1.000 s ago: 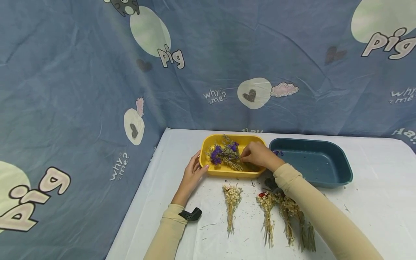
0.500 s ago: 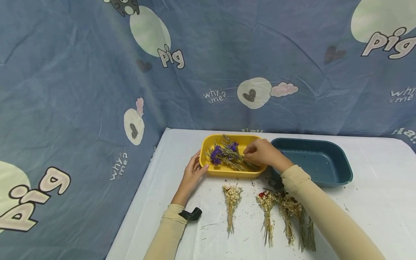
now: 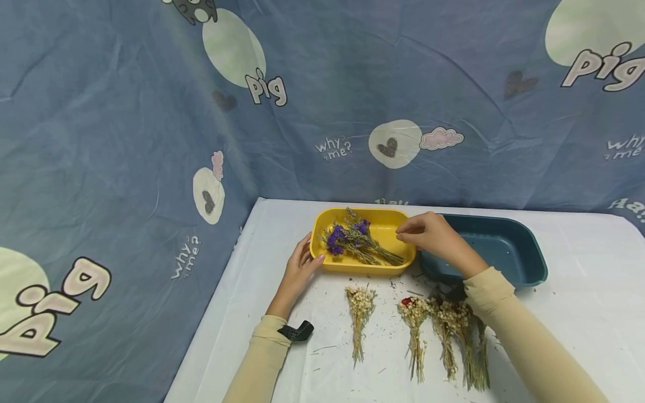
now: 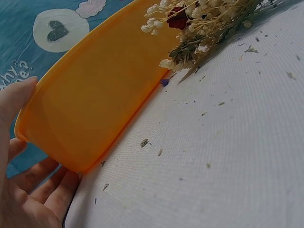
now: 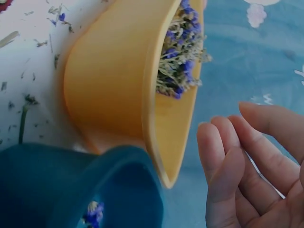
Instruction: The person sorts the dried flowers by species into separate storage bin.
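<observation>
A yellow plastic tray [image 3: 365, 270] holds dried purple flower sprigs [image 3: 355, 238], their stems toward its near right. My left hand [image 3: 298, 273] steadies the tray's left end, with its thumb at the rim and fingers against the outside, as the left wrist view shows. Over the tray's right end hovers my right hand [image 3: 428, 234], fingers loosely bent. Nothing is between its fingertips in the right wrist view. To the right stands a dark teal tray [image 3: 529, 274], partly behind the right hand. A small purple blossom [image 5: 93, 214] lies in it.
Dried cream flower bunches lie in front: one bunch [image 3: 359, 313] by itself, another bunch [image 3: 414, 327] with red in it, and more [image 3: 456, 330] near the right forearm. Plant crumbs dot the white tabletop [image 3: 322, 369]. A blue printed cloth [image 3: 312, 179] hangs behind.
My right hand has let go of the sprigs and moved up and right, off the stems toward the teal tray. The left hand stays at the yellow tray.
</observation>
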Tool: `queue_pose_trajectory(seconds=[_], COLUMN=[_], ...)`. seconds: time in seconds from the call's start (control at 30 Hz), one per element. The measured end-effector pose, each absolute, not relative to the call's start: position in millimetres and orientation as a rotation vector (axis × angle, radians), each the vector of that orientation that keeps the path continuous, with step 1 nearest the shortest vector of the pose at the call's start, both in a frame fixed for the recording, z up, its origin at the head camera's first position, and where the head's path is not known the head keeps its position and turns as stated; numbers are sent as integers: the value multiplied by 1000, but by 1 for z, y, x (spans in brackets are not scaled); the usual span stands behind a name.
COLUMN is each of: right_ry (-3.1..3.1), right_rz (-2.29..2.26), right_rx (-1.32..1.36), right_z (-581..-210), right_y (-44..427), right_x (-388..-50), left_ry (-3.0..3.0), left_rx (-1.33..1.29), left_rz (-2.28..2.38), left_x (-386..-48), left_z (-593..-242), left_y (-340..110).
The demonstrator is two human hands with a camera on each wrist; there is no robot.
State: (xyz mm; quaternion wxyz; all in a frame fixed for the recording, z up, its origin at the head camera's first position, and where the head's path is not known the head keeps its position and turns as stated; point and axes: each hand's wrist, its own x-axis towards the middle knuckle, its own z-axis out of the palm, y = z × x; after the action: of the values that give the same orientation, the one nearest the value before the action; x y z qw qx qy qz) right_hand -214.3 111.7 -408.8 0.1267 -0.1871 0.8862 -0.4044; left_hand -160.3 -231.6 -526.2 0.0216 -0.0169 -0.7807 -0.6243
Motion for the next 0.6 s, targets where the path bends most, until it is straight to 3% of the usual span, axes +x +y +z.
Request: queue_pose_trajectory(seconds=[0.6], right_ry=[2702], right_rz=[-1199], right_rx=[-524], right_z=[-395], right_y=[149], right_x=[-181], left_ry=[-2400], left_rx=[-56], left_rz=[-1951], left_x=[-160], left_z=[-525], left_y=[-231])
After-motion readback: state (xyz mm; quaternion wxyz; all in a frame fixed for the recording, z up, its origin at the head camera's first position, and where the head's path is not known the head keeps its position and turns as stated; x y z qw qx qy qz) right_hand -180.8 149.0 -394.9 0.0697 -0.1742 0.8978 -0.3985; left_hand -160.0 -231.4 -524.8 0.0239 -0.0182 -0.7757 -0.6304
